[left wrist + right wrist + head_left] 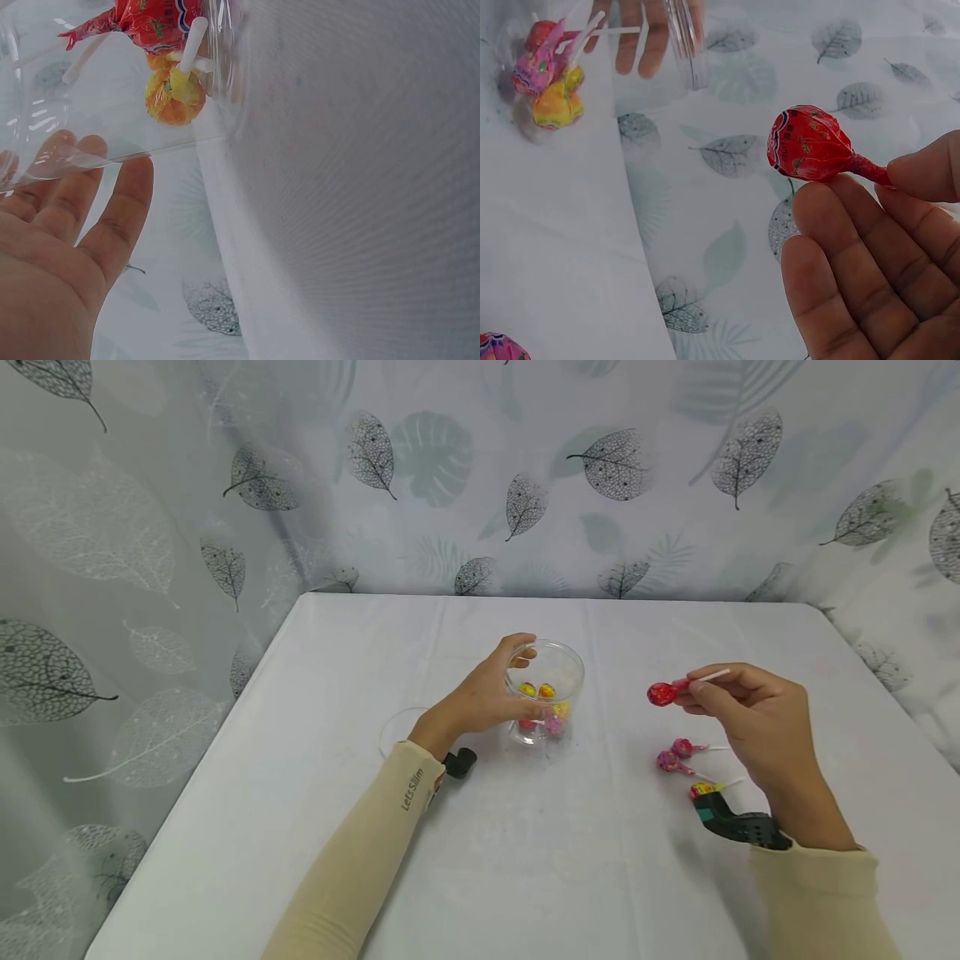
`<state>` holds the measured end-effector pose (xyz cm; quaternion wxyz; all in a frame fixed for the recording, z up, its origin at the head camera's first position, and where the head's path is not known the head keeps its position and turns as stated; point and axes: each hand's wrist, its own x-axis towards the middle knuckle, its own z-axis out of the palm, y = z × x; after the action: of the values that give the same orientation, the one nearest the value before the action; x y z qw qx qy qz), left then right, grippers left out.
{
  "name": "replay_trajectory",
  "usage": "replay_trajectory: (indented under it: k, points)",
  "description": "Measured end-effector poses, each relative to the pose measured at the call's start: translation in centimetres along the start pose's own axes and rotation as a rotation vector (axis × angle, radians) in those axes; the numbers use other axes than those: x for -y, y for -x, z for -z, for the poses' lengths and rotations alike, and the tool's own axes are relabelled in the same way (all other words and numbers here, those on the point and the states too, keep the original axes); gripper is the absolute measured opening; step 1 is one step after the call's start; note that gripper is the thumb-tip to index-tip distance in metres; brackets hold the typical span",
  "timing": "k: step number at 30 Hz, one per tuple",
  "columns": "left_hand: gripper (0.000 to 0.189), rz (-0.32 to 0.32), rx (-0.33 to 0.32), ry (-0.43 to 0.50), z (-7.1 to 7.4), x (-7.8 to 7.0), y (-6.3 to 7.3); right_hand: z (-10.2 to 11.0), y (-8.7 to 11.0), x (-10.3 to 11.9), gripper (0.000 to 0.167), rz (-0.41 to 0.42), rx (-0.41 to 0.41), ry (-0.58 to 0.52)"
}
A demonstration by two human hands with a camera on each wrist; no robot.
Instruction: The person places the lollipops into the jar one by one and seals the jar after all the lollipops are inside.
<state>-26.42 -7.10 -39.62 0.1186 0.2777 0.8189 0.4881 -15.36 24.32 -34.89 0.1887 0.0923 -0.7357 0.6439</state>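
Red lollipop (662, 694) aligned head-first toward the clear jar (575, 687)

1. Table (525, 860): white cover. From where I stand, both hands work above its middle and right side.

2. Right hand (765, 718): thumb and fingers pinch the red lollipop at its wrapped neck and stick, raised off the cover.

3. Left hand (483, 693): wrapped about the jar from the person's left, thumb on the near side, fingers round the far side.

4. Clear jar: mouth upward, uncovered, located between the hands. Several wrapped lollipops sit low inside.

5. Clear disc (397, 727): lies flat, partly hidden behind the left wrist.

6. Red lollipop: well apart from the jar, on its right. Governing relation: the jar mouth lies to the left and slightly farther from the person. The long axis runs nearly crosswise, head leading. Height relative to the rim cannot be judged.

7. Three loose lollipops (670, 762): on the cover, sticks pointing right, nearer the right hand.

8. White stick (716, 675): trails rightward from the held head.
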Motion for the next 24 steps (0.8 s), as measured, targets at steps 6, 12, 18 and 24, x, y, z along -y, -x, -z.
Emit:
replay_trajectory:
  k: [6,12,18,24]
  points:
    - [0.102,-0.004,0.003,0.011,0.0,0.1,0.0,-0.5,0.0,0.1,0.016,0.000,0.000,0.084]
    - [0.100,-0.002,-0.001,0.016,0.0,0.2,0.0,-1.0,-0.1,0.2,0.019,-0.016,0.005,0.161]
    - [0.099,0.000,-0.002,0.015,0.0,0.1,0.0,-1.4,-0.2,0.3,0.017,-0.014,0.015,0.122]
    - [0.100,0.009,-0.005,0.011,0.0,0.1,-0.1,-1.6,-0.3,0.3,0.017,0.002,0.022,0.162]
